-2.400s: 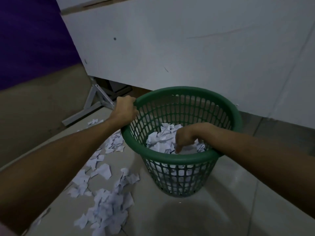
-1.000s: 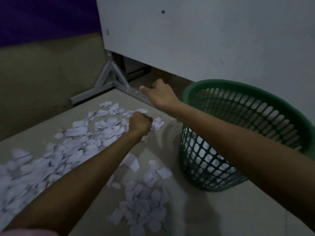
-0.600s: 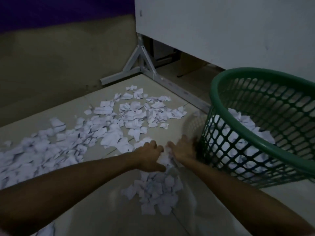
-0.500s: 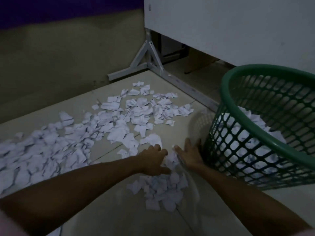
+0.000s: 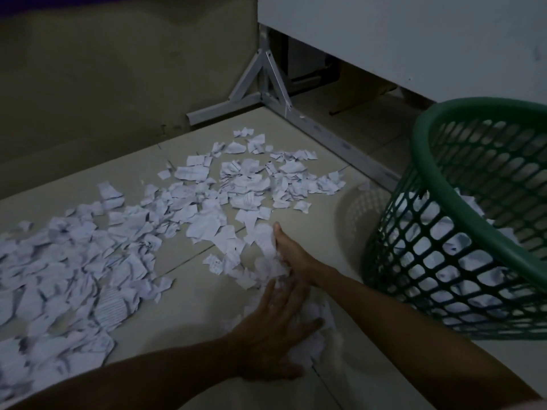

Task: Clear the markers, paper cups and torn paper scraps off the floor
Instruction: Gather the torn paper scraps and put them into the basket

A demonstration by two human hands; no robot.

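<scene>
Torn white paper scraps (image 5: 207, 202) lie spread over the tiled floor from the left edge to the middle. My left hand (image 5: 275, 329) lies flat with spread fingers on a small heap of scraps (image 5: 307, 335) near the bottom centre. My right hand (image 5: 291, 251) stands on its edge on the floor, fingers straight, against more scraps (image 5: 263, 250) just beyond the left hand. A green mesh basket (image 5: 438, 232), tilted and partly full of scraps, stands to the right of both hands. No markers or paper cups are in view.
A white metal leg frame (image 5: 266, 93) and floor rail run behind the scraps, under a white panel (image 5: 384, 31). A dull wall (image 5: 103, 78) closes the far left side. The light is dim.
The view shifted left from the basket to the floor. Both hands left the basket and came down onto the scraps; over the last half second they pulled scraps toward me, the left hand flattening out.
</scene>
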